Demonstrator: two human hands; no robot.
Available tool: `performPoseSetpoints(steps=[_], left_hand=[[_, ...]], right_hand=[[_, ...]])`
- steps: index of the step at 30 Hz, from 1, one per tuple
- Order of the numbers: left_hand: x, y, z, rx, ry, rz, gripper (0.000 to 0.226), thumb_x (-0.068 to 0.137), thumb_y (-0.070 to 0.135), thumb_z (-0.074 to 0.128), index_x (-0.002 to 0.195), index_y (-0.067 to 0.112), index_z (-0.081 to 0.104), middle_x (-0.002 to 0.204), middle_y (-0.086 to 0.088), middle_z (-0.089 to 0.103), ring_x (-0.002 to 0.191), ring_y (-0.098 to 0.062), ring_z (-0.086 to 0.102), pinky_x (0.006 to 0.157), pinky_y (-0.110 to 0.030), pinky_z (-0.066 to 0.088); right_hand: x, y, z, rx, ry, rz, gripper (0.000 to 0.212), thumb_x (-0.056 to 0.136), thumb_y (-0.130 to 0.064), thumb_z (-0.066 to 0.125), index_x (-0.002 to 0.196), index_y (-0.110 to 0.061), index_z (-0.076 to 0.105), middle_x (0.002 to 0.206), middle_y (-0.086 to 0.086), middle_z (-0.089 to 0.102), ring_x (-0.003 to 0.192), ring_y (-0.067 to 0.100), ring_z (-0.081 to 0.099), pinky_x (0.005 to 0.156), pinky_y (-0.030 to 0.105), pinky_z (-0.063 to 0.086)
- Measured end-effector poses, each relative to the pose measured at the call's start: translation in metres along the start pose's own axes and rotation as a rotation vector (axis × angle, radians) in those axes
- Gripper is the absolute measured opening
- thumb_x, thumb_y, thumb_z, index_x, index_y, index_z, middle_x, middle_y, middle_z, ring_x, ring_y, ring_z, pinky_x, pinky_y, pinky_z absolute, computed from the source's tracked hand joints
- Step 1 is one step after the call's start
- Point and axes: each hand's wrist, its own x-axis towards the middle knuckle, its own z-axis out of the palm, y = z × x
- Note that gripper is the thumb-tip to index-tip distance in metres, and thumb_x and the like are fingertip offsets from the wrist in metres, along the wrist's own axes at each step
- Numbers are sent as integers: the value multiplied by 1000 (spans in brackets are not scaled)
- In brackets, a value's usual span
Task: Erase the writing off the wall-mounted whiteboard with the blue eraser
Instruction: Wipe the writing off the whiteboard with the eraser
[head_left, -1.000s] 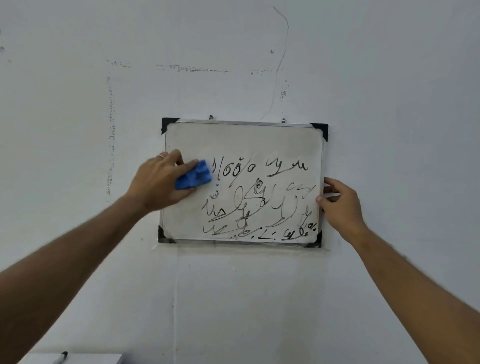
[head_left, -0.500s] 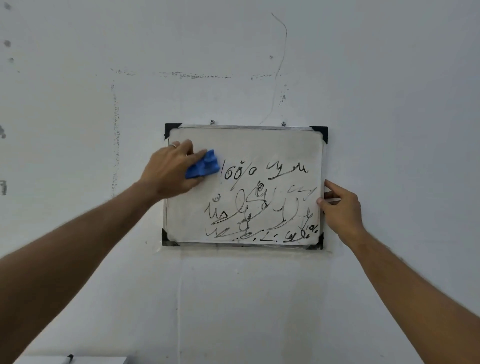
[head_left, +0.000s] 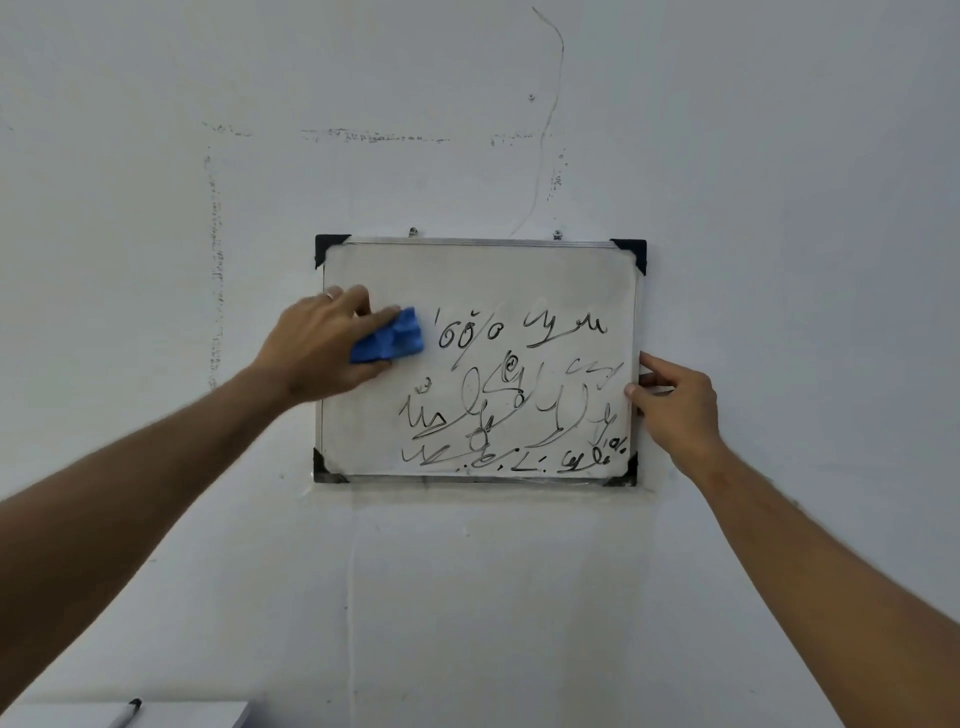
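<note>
A small whiteboard with a metal frame and black corner caps hangs on the wall. Black scribbled writing covers its middle, right and lower parts; the left strip and top are wiped. My left hand presses a crumpled blue eraser flat against the board's left-middle area, just left of the top line of writing. My right hand grips the board's right edge, thumb on the front face, fingers along the frame.
The white wall around the board is scuffed, with a thin crack above. At the bottom left a white surface holds a black-capped marker.
My left hand slid the eraser up and right from the left edge, then back a little left. The first strokes of the top line are gone. My right hand stayed put.
</note>
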Motion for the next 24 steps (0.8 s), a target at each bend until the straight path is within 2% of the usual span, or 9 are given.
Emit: performPoseSetpoints(steps=[3, 4, 7, 8, 12, 16, 19, 20, 24], left_hand=[[-19, 26, 22, 24, -100, 218, 69, 83, 52, 72, 142, 23, 52, 99, -5, 55, 78, -25, 57, 63, -38, 53], [-23, 23, 25, 21, -108, 237, 68, 83, 53, 71, 142, 24, 53, 99, -3, 56, 78, -25, 57, 63, -37, 52], [-30, 10, 19, -35, -4, 10, 65, 86, 57, 59, 142, 24, 56, 98, -4, 56, 79, -30, 59, 61, -36, 48], [-33, 14, 20, -47, 4, -11, 65, 85, 57, 57, 141, 23, 56, 98, -5, 56, 79, -31, 59, 61, -36, 47], [-42, 31, 33, 21, -100, 272, 68, 79, 48, 76, 140, 22, 58, 95, -4, 57, 75, -25, 58, 60, -36, 51], [-31, 19, 22, 6, -23, 80, 68, 78, 44, 79, 139, 21, 59, 94, -5, 56, 73, -27, 56, 58, -34, 44], [-44, 37, 36, 46, -113, 362, 67, 79, 46, 75, 139, 22, 57, 95, -4, 55, 73, -24, 56, 60, -34, 45], [-46, 33, 36, 62, -121, 391, 66, 80, 46, 74, 139, 22, 57, 95, -4, 56, 73, -24, 56, 61, -34, 45], [-46, 23, 27, -35, -28, 88, 67, 78, 43, 81, 138, 22, 59, 95, -5, 57, 72, -26, 56, 59, -33, 42]], right_hand=[[1, 1, 0, -6, -2, 1, 48, 87, -1, 73, 129, -23, 68, 86, -12, 68, 73, 6, 64, 91, 35, 57], [1, 1, 1, -8, -1, 2, 48, 87, -1, 74, 129, -23, 68, 87, -12, 68, 74, 6, 64, 92, 36, 57], [2, 3, 2, -9, 9, 4, 47, 87, -2, 74, 128, -23, 68, 88, -11, 69, 75, 7, 64, 94, 37, 57], [2, 3, 2, -9, 7, 4, 46, 87, -3, 74, 128, -23, 68, 87, -11, 69, 75, 7, 64, 94, 37, 57], [1, 1, 1, -15, 10, 3, 46, 87, -2, 73, 128, -22, 68, 87, -11, 69, 75, 8, 64, 93, 36, 57], [0, 0, 2, -20, 16, 11, 46, 87, -3, 73, 128, -22, 68, 87, -11, 69, 75, 7, 65, 93, 36, 57], [1, 0, 2, -25, 16, 17, 46, 87, -3, 73, 128, -22, 68, 87, -11, 70, 77, 6, 66, 94, 36, 57], [1, 0, 2, -25, 18, 19, 45, 87, -3, 73, 128, -22, 68, 87, -11, 70, 77, 6, 66, 94, 36, 57], [0, 2, 2, -20, 18, 14, 45, 88, -3, 73, 128, -23, 68, 87, -11, 70, 75, 4, 65, 93, 35, 57]])
